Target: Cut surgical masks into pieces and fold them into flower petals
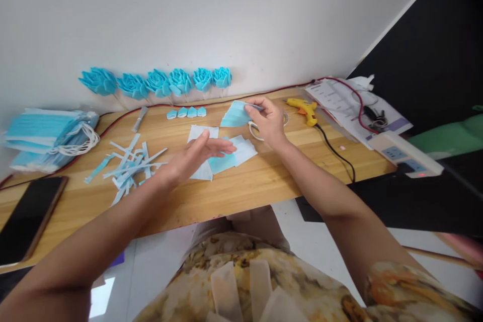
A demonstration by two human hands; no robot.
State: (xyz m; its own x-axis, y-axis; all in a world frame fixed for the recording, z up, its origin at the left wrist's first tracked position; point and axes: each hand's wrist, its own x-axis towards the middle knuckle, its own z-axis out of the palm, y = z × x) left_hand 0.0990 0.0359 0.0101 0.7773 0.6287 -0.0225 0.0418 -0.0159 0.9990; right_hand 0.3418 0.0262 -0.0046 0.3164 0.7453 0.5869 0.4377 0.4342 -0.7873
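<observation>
I observe the right hand point(268, 123) pinching a thin blue fabric piece point(234, 114) above the wooden table point(234, 201), partly hiding a white loop point(253, 133). The left hand point(199, 153) (fingers extended, thumb apart) obscures flat fabric sheets point(243, 151).

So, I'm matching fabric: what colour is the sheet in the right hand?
Light blue; the sheet shows in the head view.
</observation>
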